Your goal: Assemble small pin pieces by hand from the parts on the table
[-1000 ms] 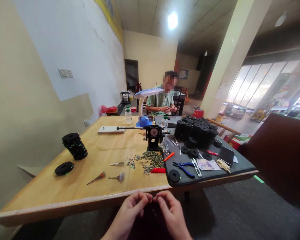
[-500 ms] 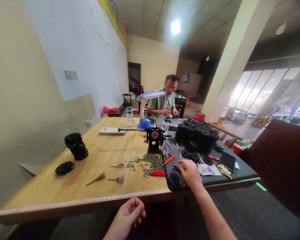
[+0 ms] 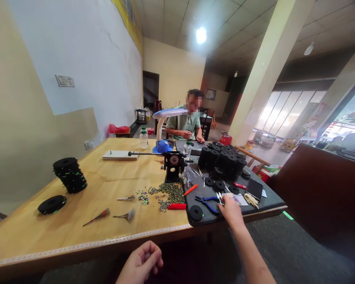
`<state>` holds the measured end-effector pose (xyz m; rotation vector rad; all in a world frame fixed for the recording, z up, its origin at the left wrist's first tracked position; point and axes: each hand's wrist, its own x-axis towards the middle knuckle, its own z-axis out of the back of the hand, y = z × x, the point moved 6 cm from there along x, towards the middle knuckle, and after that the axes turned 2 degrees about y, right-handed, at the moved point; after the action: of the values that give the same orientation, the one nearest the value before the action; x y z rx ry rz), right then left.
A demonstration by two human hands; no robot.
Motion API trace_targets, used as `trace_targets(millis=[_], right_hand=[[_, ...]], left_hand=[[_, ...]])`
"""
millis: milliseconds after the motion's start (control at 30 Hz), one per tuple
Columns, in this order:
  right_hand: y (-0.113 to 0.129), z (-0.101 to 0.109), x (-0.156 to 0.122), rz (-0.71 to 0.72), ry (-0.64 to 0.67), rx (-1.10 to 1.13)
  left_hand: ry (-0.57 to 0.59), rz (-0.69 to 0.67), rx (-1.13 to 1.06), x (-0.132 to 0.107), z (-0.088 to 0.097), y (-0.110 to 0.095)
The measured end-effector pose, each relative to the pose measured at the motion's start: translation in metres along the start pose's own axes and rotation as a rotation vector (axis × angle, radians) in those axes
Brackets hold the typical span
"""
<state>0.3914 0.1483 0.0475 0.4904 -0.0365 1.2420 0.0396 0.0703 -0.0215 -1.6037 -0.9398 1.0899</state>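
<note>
My right hand [image 3: 232, 211] reaches onto the dark mat [image 3: 201, 189] at the table's near right. Its fingers are curled over the handle end of small metal snips [image 3: 219, 196], right beside blue-handled pliers [image 3: 207, 201]. A black foam disc [image 3: 196, 213] lies just left of that hand. My left hand [image 3: 140, 262] hangs below the wooden table's front edge [image 3: 106, 242], with its fingers curled in a loose fist. What it holds, if anything, is hidden.
A small black winding machine [image 3: 173, 167] stands mid-table behind a pile of beads [image 3: 170, 193] and a red lighter [image 3: 177, 206]. Black spools [image 3: 221, 159] are stacked at the back right, more spools [image 3: 69, 175] at the left. A person [image 3: 185, 122] sits opposite behind a lamp [image 3: 165, 118].
My hands were together below the table edge. The right hand went out to the mat and now rests on the snips. The left hand stayed low and curled. The view shifted slightly.
</note>
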Motion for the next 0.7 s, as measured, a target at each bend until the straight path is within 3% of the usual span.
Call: trace_targets(millis=[233, 433, 533, 600, 700], right_hand=[[0.000, -0.003, 0.005, -0.072, -0.078, 0.141], [0.000, 0.015, -0.022, -0.068, -0.162, 0.466], [0.015, 0.012, -0.053, -0.070, -0.083, 0.705], [0.032, -0.002, -0.081, -0.160, 0.090, 1.158], [0.064, -0.026, -0.124, -0.292, 0.320, 1.418]], left_hand=[[-0.012, 0.011, -0.007, -0.001, 0.002, -0.001], [-0.048, 0.024, 0.011, -0.006, -0.003, -0.011], [-0.051, 0.032, 0.017, -0.006, -0.007, -0.015], [-0.053, 0.043, 0.027, -0.006, -0.008, -0.015], [-0.049, 0.040, 0.060, -0.007, -0.008, -0.013]])
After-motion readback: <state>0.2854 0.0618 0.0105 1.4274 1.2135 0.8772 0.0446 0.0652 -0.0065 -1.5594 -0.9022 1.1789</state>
